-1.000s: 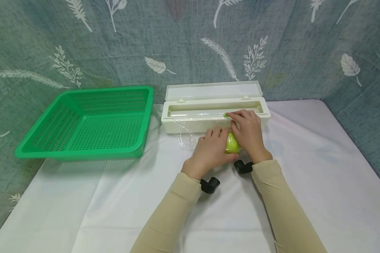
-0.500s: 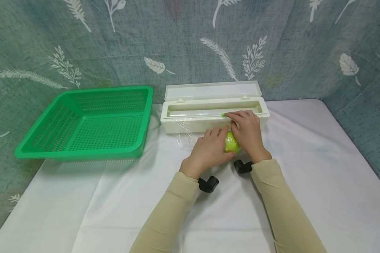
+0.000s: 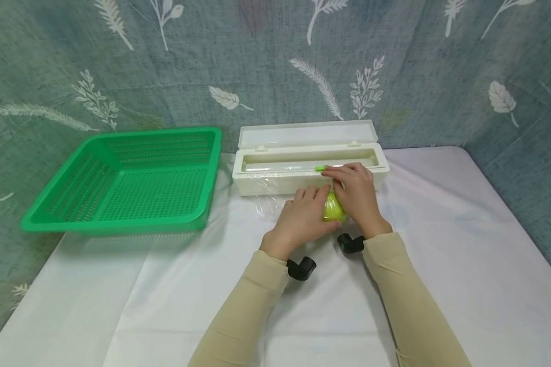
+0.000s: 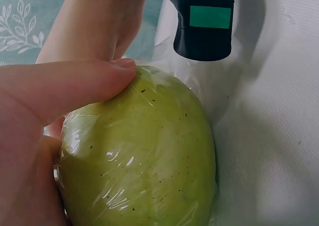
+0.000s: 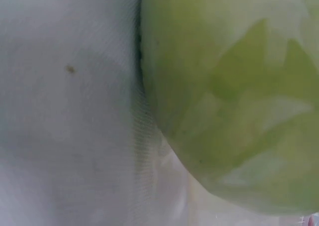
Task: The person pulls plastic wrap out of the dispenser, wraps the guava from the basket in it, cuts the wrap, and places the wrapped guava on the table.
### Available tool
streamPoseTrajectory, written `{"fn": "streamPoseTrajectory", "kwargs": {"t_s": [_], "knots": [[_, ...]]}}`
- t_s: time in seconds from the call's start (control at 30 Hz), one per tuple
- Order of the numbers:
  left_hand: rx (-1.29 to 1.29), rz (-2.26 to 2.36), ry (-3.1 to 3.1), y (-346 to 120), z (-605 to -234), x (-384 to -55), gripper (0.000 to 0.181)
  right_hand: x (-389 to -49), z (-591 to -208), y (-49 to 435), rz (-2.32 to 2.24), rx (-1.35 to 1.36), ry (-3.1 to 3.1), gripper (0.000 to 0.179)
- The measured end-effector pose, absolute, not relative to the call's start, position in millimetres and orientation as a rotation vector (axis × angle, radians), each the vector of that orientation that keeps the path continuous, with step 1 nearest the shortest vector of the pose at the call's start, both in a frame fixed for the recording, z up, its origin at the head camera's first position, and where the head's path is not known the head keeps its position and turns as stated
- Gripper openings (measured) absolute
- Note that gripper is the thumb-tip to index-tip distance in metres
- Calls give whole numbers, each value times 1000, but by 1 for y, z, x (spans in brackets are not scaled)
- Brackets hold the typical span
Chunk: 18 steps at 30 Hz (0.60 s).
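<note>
In the head view, my left hand (image 3: 300,219) grips a yellow-green fruit (image 3: 333,208) on the cloth. Clear plastic film covers the fruit, and small dark specks dot its skin in the left wrist view, where my thumb (image 4: 107,79) lies over its top. Behind it stands a white cling film box (image 3: 280,184) with its lid up. My right hand (image 3: 355,192) reaches over the box's front edge. Its extended fingers touch a small bright green slider (image 3: 320,168) on the edge. Loose cling film (image 3: 267,204) hangs down the box front, left of my left hand.
A green perforated basket (image 3: 115,224) stands left of the box. White cloth (image 3: 202,306) covers the table, and a leaf-patterned curtain (image 3: 174,81) hangs right behind. Black wrist camera mounts (image 3: 301,268) stick out beneath both wrists.
My right fingers and the green slider have moved slightly left along the box edge. My left hand still holds the fruit in nearly the same place.
</note>
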<state>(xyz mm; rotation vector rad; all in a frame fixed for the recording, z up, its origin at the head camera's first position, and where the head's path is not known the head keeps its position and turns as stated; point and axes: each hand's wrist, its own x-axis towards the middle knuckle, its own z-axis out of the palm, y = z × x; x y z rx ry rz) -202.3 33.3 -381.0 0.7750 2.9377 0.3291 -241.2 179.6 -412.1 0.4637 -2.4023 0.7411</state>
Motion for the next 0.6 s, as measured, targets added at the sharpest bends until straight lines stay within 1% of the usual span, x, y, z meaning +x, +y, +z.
{"fn": "streamPoseTrajectory", "kwargs": {"t_s": [0.2, 0.4, 0.6], "knots": [[774, 364, 2947, 34, -383, -203, 76, -242, -411, 180, 744, 471, -2420, 23], [767, 357, 2945, 34, -384, -202, 76, -240, -412, 180, 749, 474, -2451, 23], [768, 374, 2950, 33, -384, -201, 75, -239, -411, 181, 775, 533, -2470, 32]]}}
